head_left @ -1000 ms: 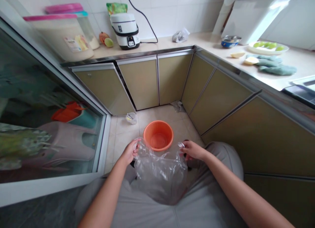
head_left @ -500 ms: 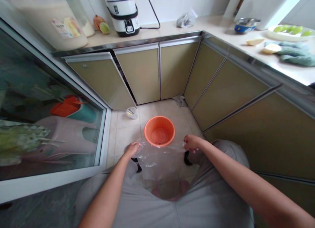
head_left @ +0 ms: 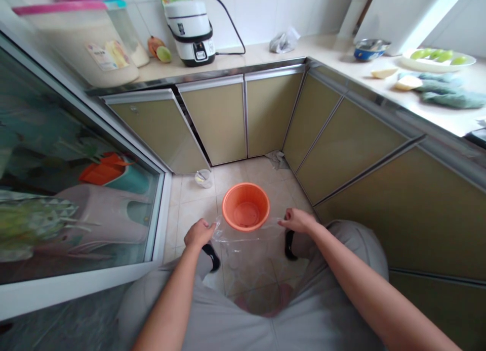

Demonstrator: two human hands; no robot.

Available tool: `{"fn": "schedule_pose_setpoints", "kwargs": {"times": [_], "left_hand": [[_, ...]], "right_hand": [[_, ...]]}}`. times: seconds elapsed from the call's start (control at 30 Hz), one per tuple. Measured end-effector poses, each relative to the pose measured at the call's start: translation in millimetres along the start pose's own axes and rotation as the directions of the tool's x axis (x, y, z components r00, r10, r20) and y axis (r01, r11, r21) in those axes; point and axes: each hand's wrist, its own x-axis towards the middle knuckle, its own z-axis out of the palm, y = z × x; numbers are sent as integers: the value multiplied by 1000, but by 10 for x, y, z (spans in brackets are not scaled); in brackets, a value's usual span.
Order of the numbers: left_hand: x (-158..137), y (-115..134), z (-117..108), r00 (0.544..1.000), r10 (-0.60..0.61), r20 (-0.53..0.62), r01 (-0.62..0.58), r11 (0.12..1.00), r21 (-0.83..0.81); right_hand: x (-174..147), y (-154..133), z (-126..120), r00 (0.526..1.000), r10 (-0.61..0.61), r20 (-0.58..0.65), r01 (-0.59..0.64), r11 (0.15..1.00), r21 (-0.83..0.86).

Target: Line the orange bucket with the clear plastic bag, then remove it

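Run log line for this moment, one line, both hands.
left hand: pinching clear thin plastic bag | right hand: pinching bag's other side | round orange plastic basin: on pale tiled floor, beyond bag

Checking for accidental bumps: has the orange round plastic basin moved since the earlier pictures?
No; judged against the tan silver-framed cabinet doors, the basin shows no shift.

Open floor (head_left: pixel 195 207) runs left, right and far of the orange basin (head_left: pixel 245 217), reachable from above. The clear plastic bag (head_left: pixel 243 236), stretched between left hand (head_left: pixel 199 233) and right hand (head_left: pixel 298 220), crosses the near side. The glass door (head_left: pixel 161 214) bounds the left, cabinets (head_left: pixel 214 123) the far side and right; a small tub (head_left: pixel 204 179) obstructs far left.
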Motion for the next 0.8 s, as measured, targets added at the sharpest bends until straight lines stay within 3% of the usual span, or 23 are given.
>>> {"fn": "schedule_pose_setpoints", "kwargs": {"times": [0.1,0.17,0.23,0.27,0.33,0.4,0.43,0.5,0.53,0.6,0.63,0.7,0.8], "left_hand": [[-197,391,-177,973,212,88,-188,956,-226],[-419,692,-385,919,350,180,-250,872,-420],[-737,1019,-678,851,458,257,-242,776,-583],[-921,1190,-842,803,525,281,-242,720,-651],[-1271,1537,-1151,688,648,328,-258,640,-723],[-1470,1877,-1344,594,710,380,-262,616,-743],[-1470,2037,-1373,570,711,412,-243,625,-742],[-1253,2309,-1285,576,662,479,-161,667,-727],[-1060,2407,-1185,598,617,512,-105,693,-713],[-620,2505,-937,672,506,541,11,723,-690],[-422,2508,-820,702,452,551,62,731,-679],[-147,2449,-648,707,393,588,140,737,-661],[-4,2296,-567,683,397,613,184,718,-671]], "right_hand": [[-199,-129,-227,963,-253,-91,269,920,284],[-401,-266,-437,921,-376,-102,368,752,548],[-669,-434,-695,868,-483,-119,398,531,748],[-819,-527,-835,825,-545,-151,424,420,803],[-1091,-727,-1117,696,-674,-248,509,220,832],[-1214,-942,-1359,568,-758,-320,559,70,826],[-1183,-1053,-1452,531,-780,-330,551,22,834],[-927,-1265,-1556,546,-788,-285,474,10,880],[-726,-1357,-1563,600,-769,-221,413,61,909],[-284,-1486,-1499,742,-670,-29,268,256,929],[-88,-1517,-1442,789,-612,63,189,338,922],[184,-1512,-1327,822,-552,141,101,384,918],[312,-1413,-1223,837,-537,107,106,350,931]]}}
